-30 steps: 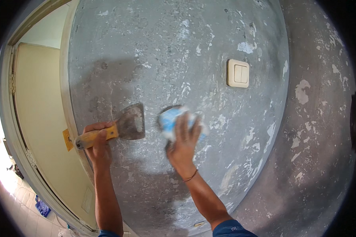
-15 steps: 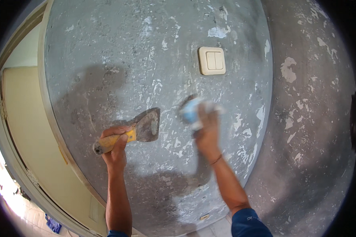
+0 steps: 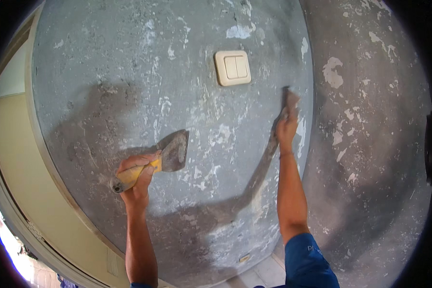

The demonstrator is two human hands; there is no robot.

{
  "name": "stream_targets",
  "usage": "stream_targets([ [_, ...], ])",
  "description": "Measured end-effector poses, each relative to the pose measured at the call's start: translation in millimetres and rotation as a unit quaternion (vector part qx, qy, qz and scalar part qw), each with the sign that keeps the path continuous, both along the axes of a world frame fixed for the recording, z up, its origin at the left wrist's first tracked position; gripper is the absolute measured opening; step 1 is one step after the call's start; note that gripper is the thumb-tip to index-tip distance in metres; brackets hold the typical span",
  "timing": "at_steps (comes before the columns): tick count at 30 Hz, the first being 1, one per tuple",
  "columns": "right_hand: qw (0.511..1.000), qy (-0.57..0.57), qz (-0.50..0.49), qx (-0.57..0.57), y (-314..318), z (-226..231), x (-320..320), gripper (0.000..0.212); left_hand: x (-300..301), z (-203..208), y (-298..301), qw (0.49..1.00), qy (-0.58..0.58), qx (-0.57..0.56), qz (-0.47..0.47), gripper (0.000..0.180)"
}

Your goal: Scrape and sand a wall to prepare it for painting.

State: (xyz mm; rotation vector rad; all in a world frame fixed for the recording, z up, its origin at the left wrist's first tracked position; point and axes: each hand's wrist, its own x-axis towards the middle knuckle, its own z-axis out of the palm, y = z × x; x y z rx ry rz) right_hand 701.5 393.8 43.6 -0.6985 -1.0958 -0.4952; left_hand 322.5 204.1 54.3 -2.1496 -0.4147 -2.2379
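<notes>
My left hand (image 3: 138,175) is closed round the yellow handle of a putty knife (image 3: 173,152). Its broad, dirty metal blade points right, close to the grey wall (image 3: 211,182). Farther up and to the right, my right hand (image 3: 287,124) is against the wall near the corner, its fingers closed on a small flat pad (image 3: 293,99). Only a brownish edge of the pad shows, so its exact kind is unclear. White patches of flaked paint are scattered over the wall.
A cream double light switch (image 3: 233,68) sits on the wall between and above my hands. Along the left runs a door frame (image 3: 57,168) with a pale yellow door (image 3: 21,158). A second patchy wall (image 3: 360,158) meets this one at the right.
My right hand has moved up and right from below the switch to near the corner; the pad's blue-and-white side no longer shows. My left hand keeps its hold, and the view has shifted right.
</notes>
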Motion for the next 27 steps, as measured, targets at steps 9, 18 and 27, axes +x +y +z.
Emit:
stream_targets([
  [9, 0.975, -0.214, 0.003, -0.056, -47, -30, -104, 0.046, 29, 11, 9, 0.997, 0.003, -0.021, -0.072, 0.017],
  [18, 0.996, -0.069, -0.022, -0.055, -50, -41, -125, 0.061, 33, 9, 28, 0.996, -0.042, -0.037, -0.074, 0.017],
  [27, 0.993, 0.078, -0.058, -0.061, -18, 25, -63, 0.033, 34, 8, 19, 0.998, 0.008, -0.033, -0.059, 0.015],
])
